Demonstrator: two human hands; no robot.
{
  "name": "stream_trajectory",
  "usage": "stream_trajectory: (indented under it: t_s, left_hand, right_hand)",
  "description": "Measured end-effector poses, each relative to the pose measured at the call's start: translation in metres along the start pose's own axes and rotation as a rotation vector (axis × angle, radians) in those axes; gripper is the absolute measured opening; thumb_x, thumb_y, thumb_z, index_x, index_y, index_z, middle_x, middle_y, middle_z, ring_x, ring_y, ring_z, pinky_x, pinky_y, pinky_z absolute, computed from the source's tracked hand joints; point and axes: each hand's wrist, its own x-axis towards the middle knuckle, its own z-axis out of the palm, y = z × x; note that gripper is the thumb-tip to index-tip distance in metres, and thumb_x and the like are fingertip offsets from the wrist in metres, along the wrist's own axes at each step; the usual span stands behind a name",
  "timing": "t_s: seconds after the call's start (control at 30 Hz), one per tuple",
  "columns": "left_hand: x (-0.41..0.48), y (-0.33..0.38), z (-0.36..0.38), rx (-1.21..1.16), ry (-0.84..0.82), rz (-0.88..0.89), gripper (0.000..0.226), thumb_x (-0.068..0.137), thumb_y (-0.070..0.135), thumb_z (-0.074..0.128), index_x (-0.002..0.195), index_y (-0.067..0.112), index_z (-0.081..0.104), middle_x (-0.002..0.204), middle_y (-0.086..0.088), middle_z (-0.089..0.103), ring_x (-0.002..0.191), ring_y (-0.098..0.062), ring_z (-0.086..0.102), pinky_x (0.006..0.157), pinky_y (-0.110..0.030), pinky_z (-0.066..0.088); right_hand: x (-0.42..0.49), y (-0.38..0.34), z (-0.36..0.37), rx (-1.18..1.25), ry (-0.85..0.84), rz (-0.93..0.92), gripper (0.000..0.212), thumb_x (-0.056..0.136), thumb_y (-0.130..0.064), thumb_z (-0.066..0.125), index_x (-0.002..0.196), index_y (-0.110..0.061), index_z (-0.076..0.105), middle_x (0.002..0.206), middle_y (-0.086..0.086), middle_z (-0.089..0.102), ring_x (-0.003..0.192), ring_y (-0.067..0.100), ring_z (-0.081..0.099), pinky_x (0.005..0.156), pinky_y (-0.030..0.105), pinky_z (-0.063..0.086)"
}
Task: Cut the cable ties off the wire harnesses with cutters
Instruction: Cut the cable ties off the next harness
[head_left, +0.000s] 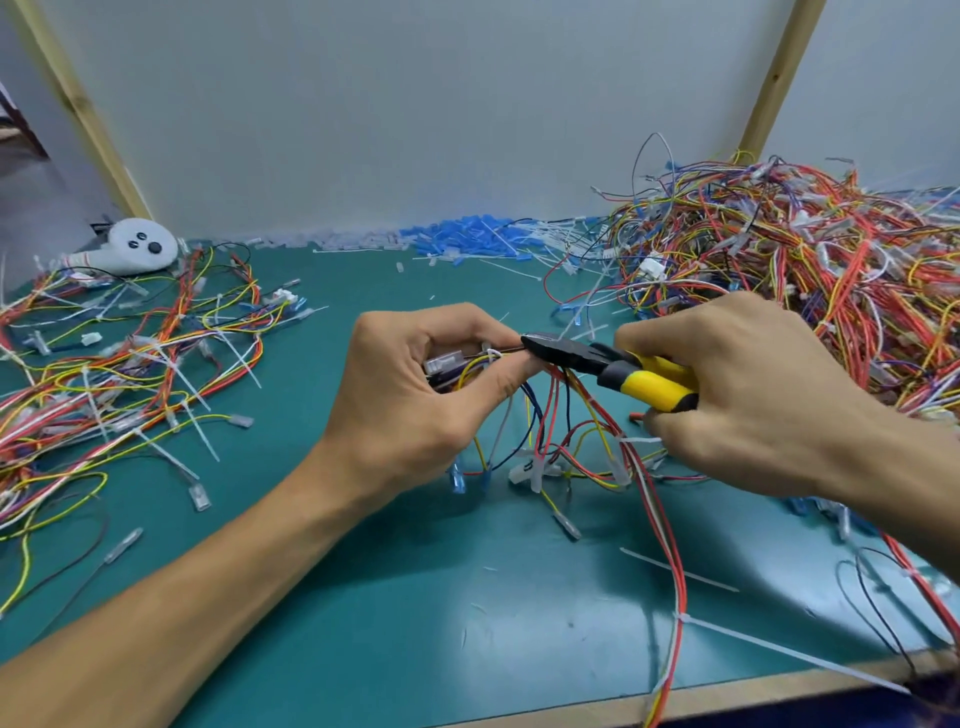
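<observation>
My left hand (415, 400) pinches a wire harness (566, 441) near its white connector, above the green mat. The harness's coloured wires hang down and trail toward the front edge. A small white cable tie (493, 354) loops round the wires just beyond my fingertips. My right hand (748, 395) grips the yellow-and-black cutters (613, 366). Their dark jaws point left and sit at that tie. Whether the jaws are closed on it is not clear. Another white cable tie (641, 440) crosses the wires lower down.
A big heap of harnesses (810, 270) fills the right back. More harnesses (114, 364) with white ties lie spread at the left. Blue and white cut bits (457, 239) line the wall. A white controller (140, 247) lies back left. The mat's wooden front edge (727, 696) is close.
</observation>
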Motion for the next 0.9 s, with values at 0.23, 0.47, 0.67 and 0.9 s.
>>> stream_trajectory:
  t_s: [0.23, 0.47, 0.67, 0.9]
  left_hand:
    - [0.0012, -0.0003, -0.0016, 0.009, 0.007, -0.011, 0.008, 0.086, 0.013, 0.083, 0.086, 0.005, 0.080, 0.066, 0.002, 0.071, 0.055, 0.002, 0.050, 0.053, -0.015, 0.039]
    - [0.0019, 0.0002, -0.0014, 0.016, 0.018, -0.016, 0.009, 0.085, 0.015, 0.084, 0.084, 0.007, 0.079, 0.070, 0.001, 0.074, 0.056, -0.016, 0.064, 0.054, -0.027, 0.050]
    - [0.0016, -0.0003, 0.0010, 0.017, 0.009, -0.021, 0.011, 0.085, 0.016, 0.084, 0.084, 0.006, 0.080, 0.068, 0.001, 0.074, 0.055, -0.004, 0.059, 0.054, -0.019, 0.045]
    - [0.0016, -0.0003, 0.0002, 0.018, -0.004, -0.022, 0.008, 0.086, 0.013, 0.083, 0.087, 0.006, 0.080, 0.069, 0.004, 0.073, 0.057, 0.002, 0.056, 0.057, -0.015, 0.042]
  right_hand:
    - [-0.0004, -0.0036, 0.0036, 0.024, 0.007, 0.018, 0.023, 0.060, -0.027, 0.062, 0.072, -0.017, 0.046, 0.053, 0.008, 0.040, 0.056, 0.035, 0.041, 0.049, 0.043, 0.040]
    - [0.0031, -0.0018, 0.0060, 0.192, 0.017, 0.091, 0.019, 0.061, -0.015, 0.065, 0.066, -0.009, 0.048, 0.056, 0.022, 0.037, 0.053, 0.025, 0.023, 0.044, 0.049, 0.032]
    - [0.0036, -0.0002, 0.0017, 0.225, -0.011, 0.080, 0.019, 0.058, -0.017, 0.062, 0.065, -0.009, 0.047, 0.055, 0.019, 0.035, 0.052, 0.022, 0.020, 0.043, 0.047, 0.029]
    - [0.0009, -0.0010, -0.0016, 0.107, -0.042, 0.066, 0.022, 0.057, -0.028, 0.060, 0.072, -0.016, 0.050, 0.051, 0.010, 0.038, 0.053, 0.027, 0.028, 0.047, 0.045, 0.040]
